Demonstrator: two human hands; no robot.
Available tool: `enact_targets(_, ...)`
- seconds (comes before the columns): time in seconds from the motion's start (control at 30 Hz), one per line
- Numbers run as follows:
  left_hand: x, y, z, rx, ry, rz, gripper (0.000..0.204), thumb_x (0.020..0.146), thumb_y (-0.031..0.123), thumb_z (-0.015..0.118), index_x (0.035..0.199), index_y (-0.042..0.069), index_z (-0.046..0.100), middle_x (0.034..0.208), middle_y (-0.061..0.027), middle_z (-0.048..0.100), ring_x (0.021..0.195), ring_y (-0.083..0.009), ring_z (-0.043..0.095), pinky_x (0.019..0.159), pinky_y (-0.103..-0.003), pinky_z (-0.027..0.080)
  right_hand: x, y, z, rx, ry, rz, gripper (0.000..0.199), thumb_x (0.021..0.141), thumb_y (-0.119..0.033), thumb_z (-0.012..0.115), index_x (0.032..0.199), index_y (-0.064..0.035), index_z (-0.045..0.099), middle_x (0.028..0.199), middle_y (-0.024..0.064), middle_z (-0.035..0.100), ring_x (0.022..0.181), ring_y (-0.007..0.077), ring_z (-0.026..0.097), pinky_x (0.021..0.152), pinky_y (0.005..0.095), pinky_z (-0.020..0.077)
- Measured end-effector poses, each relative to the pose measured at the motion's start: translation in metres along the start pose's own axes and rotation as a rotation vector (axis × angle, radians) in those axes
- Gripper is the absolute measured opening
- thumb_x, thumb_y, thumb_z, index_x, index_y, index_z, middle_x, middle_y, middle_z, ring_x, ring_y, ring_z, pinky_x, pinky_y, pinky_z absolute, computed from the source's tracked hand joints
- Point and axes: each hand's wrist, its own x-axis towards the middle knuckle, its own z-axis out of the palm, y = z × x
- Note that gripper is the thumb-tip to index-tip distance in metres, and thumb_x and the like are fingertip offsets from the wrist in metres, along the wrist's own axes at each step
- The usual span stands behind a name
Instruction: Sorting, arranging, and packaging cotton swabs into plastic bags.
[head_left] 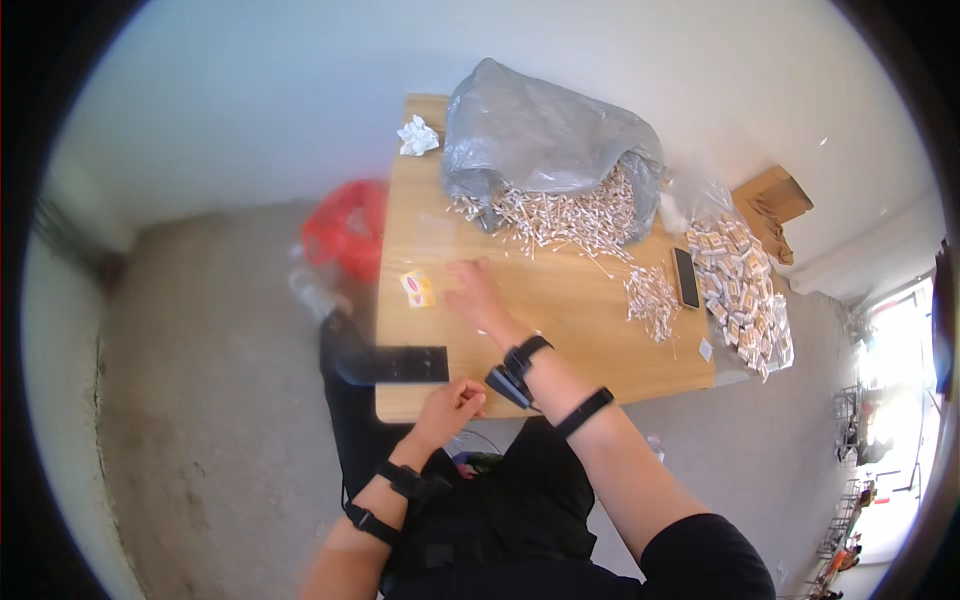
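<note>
Yel/wht card [417,288] w/ sm red mark, lying askew on tbl [580,300] nr L edge

Pale wood-look tabletop [600,350] with glossy plastic, cottony swabs [565,220] and matt cardboard.
The tabletop is smooth, with visible grain and a soft sheen. The grey bag [550,130] is thin, creased, shiny plastic; the swabs look matt, with fluffy white tips. The red bag [345,235] is thin plastic. The yellow-and-white packet [417,288] looks like smooth card, the phone [686,278] has a dark, glassy face, and the brown box [772,200] is dull cardboard. The floor [220,400] looks like rough, matt concrete; the black sleeve [705,560] is matt cloth.
</note>
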Motion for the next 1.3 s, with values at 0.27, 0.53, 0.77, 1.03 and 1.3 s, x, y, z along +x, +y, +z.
enact_targets(0.27,-0.002,0.014,0.0,-0.021,-0.05,-0.031,0.018,0.094,0.008,0.055,0.106,-0.004,0.055,0.09,-0.0067,0.063,0.081,-0.0126,0.065,0.072,-0.025,0.052,0.059,0.028,0.015,-0.197,0.102,0.125,0.021,0.072,-0.007,0.067,0.093,-0.0054,0.065,0.091,0.0124,0.053,0.088,0.0311,0.058,0.078,0.0417,0.0481)
enact_targets(0.53,-0.008,0.048,-0.02,-0.274,0.255,0.174,0.013,0.089,0.008,0.061,0.099,0.0,0.058,0.085,-0.0025,0.061,0.078,-0.0087,0.059,0.072,-0.024,0.049,-0.021,-0.003,-0.019,0.689,0.028,0.317,0.021,0.084,-0.021,0.068,0.095,-0.0023,0.066,0.086,0.0005,0.064,0.077,0.0066,0.053,0.065,0.0241,0.043)
enact_targets(0.77,-0.009,0.084,-0.017,0.225,0.655,0.335,0.035,0.079,0.017,0.074,0.104,0.001,0.055,0.082,-0.0074,0.062,0.073,-0.0141,0.06,0.065,-0.027,0.048,-0.109,-0.056,-0.02,0.745,-0.029,0.312,0.018,0.087,-0.017,0.065,0.096,-0.0011,0.063,0.088,0.0054,0.063,0.081,0.0128,0.059,0.071,0.0276,0.048)
enact_targets(1.03,-0.029,0.06,-0.028,0.183,0.647,0.193,0.018,0.086,0.015,0.065,0.084,-0.002,0.059,0.074,-0.0063,0.065,0.067,-0.0113,0.06,0.064,-0.025,0.047,-0.136,-0.066,-0.002,0.581,0.118,0.06,0.015,0.088,-0.013,0.063,0.094,0.0009,0.062,0.091,0.0121,0.06,0.082,0.0205,0.063,0.07,0.0315,0.0524)
enact_targets(1.3,-0.05,0.077,-0.023,0.634,0.718,0.215,0.016,0.078,0.012,0.068,0.082,0.0,0.058,0.068,-0.0083,0.062,0.06,-0.0138,0.058,0.058,-0.028,0.047,-0.14,-0.089,0.005,0.755,-0.119,0.176,0.026,0.089,-0.021,0.065,0.107,-0.0025,0.06,0.096,0.0053,0.062,0.087,0.0116,0.061,0.075,0.0258,0.0511)
